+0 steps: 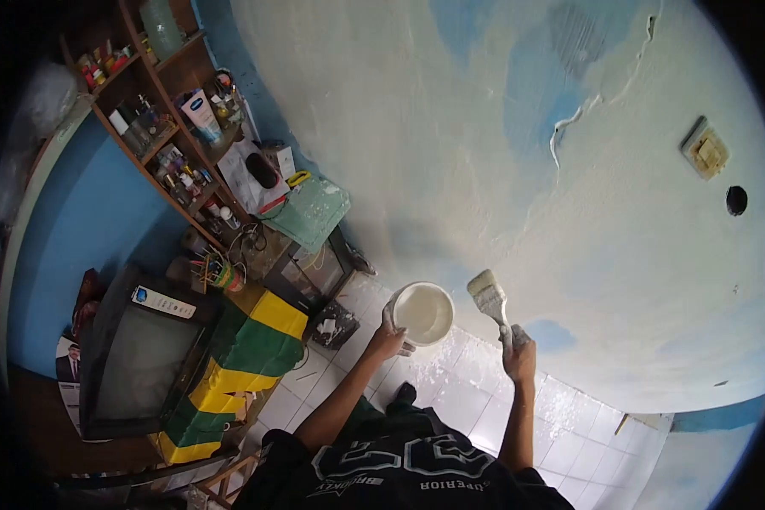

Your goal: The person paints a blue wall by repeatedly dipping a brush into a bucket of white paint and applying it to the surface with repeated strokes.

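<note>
My left hand point(388, 338) is wrapped round the side of a white bucket point(423, 314) with pale paint inside. In my right hand point(518, 353) is a paintbrush point(488, 294), its handle gripped low and its wide, paint-coated bristles pointing up and left. The brush is apart from the bucket, a little to its right. Both hands are smeared with white. Ahead of them rises a wall point(416, 144) covered in whitish paint, with blue patches showing through and a crack running down its upper right part.
A wooden shelf point(155, 98) with bottles and tubes stands at the left. Below it are an old television point(144, 365) and a green and yellow cloth point(259, 331). White splashes dot the tiled floor point(484, 416). A switch box point(705, 149) hangs from the wall.
</note>
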`<state>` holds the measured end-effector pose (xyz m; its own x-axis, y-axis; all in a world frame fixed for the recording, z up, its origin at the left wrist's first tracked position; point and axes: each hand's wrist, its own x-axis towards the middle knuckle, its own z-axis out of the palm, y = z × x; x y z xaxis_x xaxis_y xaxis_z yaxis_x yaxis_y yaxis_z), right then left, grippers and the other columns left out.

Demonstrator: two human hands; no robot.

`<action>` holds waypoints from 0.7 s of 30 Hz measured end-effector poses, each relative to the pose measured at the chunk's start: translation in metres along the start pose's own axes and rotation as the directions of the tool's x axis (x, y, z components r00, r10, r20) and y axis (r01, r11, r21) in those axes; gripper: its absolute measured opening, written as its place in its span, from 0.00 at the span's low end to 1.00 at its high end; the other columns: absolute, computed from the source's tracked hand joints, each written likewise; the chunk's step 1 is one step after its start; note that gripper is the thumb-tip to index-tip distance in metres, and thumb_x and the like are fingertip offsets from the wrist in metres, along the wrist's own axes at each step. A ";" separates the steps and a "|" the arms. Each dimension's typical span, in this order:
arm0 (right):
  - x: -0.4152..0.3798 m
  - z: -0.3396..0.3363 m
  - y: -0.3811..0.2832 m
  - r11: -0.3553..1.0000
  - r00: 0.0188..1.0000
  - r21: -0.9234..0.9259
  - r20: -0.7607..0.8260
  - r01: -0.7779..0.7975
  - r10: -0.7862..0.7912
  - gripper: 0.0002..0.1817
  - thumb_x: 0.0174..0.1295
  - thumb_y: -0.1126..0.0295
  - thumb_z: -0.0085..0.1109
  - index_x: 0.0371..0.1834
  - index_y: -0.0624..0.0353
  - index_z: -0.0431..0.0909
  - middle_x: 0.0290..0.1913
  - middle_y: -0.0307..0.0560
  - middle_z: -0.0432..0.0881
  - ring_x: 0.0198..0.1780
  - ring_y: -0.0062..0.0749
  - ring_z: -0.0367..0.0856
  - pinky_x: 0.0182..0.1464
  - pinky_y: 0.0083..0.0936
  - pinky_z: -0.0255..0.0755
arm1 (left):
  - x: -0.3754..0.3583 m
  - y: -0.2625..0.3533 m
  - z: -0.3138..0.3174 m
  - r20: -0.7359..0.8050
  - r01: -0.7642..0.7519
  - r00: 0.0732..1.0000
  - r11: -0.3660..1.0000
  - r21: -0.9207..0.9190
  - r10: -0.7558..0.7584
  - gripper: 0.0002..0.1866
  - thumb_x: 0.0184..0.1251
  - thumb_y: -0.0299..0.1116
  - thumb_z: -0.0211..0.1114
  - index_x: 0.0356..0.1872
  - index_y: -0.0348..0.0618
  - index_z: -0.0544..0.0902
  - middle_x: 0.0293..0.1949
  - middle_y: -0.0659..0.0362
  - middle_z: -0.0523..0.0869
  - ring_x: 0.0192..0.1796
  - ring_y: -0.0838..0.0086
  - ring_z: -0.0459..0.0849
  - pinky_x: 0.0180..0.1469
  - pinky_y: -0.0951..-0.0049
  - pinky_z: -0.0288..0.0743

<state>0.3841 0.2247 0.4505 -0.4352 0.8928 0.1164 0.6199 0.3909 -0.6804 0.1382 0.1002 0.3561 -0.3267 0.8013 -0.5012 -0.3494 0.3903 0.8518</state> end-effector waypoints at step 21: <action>0.004 0.099 -0.012 0.874 0.941 -0.435 0.331 0.219 -0.071 0.14 0.52 0.60 0.55 0.19 0.60 0.78 0.21 0.56 0.79 0.26 0.47 0.80 0.28 0.39 0.74 | -0.034 -0.033 0.050 -0.020 0.061 0.998 0.995 0.079 -0.059 0.40 0.63 0.25 0.50 0.65 0.44 0.30 0.34 0.41 0.80 0.26 0.63 0.84 0.26 0.69 0.82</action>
<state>0.3103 0.2013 0.3870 -0.6698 0.7380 -0.0815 0.7300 0.6344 -0.2543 0.2045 0.0824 0.3527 -0.3226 0.7676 -0.5538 -0.2984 0.4728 0.8291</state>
